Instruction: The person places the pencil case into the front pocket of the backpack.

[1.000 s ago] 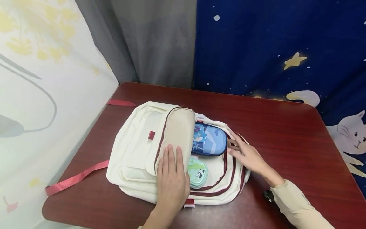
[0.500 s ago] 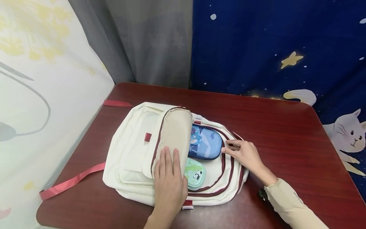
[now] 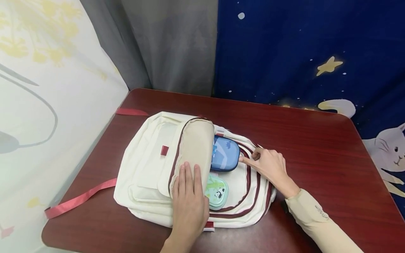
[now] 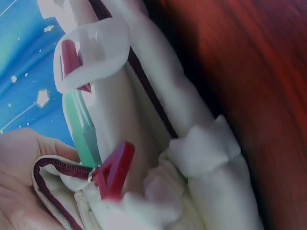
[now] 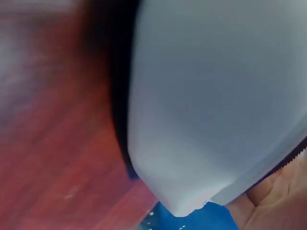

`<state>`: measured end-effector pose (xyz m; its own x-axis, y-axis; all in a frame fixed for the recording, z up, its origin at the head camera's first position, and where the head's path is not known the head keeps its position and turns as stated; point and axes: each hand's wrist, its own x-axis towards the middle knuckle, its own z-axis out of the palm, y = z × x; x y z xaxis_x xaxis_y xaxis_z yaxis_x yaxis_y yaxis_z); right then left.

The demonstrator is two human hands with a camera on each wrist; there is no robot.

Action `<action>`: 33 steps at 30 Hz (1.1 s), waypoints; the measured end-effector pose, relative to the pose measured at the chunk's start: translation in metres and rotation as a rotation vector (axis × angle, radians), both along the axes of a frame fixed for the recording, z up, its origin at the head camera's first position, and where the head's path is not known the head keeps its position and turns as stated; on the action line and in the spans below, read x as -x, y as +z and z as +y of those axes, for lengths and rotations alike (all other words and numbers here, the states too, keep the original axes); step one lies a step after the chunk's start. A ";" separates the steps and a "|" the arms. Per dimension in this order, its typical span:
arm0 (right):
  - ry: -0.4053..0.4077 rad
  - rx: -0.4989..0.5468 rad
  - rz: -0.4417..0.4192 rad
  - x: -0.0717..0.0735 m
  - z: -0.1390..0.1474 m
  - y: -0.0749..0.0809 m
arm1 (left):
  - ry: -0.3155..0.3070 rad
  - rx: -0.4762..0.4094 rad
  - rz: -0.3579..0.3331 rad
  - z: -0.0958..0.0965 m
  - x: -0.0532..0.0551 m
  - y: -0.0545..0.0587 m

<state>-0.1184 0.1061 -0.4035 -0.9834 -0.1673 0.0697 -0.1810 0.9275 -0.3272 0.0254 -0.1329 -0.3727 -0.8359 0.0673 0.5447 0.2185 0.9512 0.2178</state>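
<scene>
A cream backpack [image 3: 145, 158] with dark red zips lies on the table, its front flap folded back to the left. My left hand [image 3: 188, 207] rests on that flap [image 3: 196, 140] with straight fingers; in the left wrist view it lies beside the zip edge [image 4: 60, 167]. Partly under the flap sits a blue pencil case [image 3: 226, 153]. The thumb of my right hand [image 3: 270, 165] reaches out straight to the case's right end, while the other fingers bend back over the bag's opening. Nearer me, a small mint-green panda case [image 3: 217, 191] lies inside the opening, partly covered by the flap.
A dark red wooden table [image 3: 316, 147] carries the bag. Pink-red straps [image 3: 82, 198] trail from the bag's left end. White wall [image 3: 63, 116] stands at the left, with a grey curtain [image 3: 177, 45] and a blue star-patterned curtain [image 3: 278, 45] behind.
The blue pencil case has slid left, further under the flap. My right hand has followed it left, its thumb now extended at the case's end. The left hand has stayed on the flap.
</scene>
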 end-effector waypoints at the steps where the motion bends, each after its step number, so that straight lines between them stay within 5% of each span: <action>1: -0.008 -0.012 -0.003 0.001 -0.003 0.000 | 0.002 -0.003 0.006 0.000 0.000 0.000; 10: -0.096 -0.090 -0.069 0.007 -0.023 0.004 | -0.013 -0.055 0.002 -0.005 -0.001 -0.003; 22: -0.078 -0.142 -0.070 0.008 -0.036 0.001 | 0.018 -0.014 0.003 -0.005 0.002 -0.004; 29: 0.120 0.044 0.152 -0.007 -0.030 0.002 | 0.019 -0.027 0.016 -0.005 -0.001 -0.006; 33: 0.301 0.009 0.187 -0.011 -0.028 -0.001 | 0.018 -0.022 0.015 -0.006 -0.002 -0.005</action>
<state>-0.1074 0.0780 -0.4047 -0.8600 -0.4464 0.2471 -0.5036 0.8205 -0.2705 0.0270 -0.1387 -0.3780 -0.8285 0.0404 0.5585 0.2050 0.9500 0.2354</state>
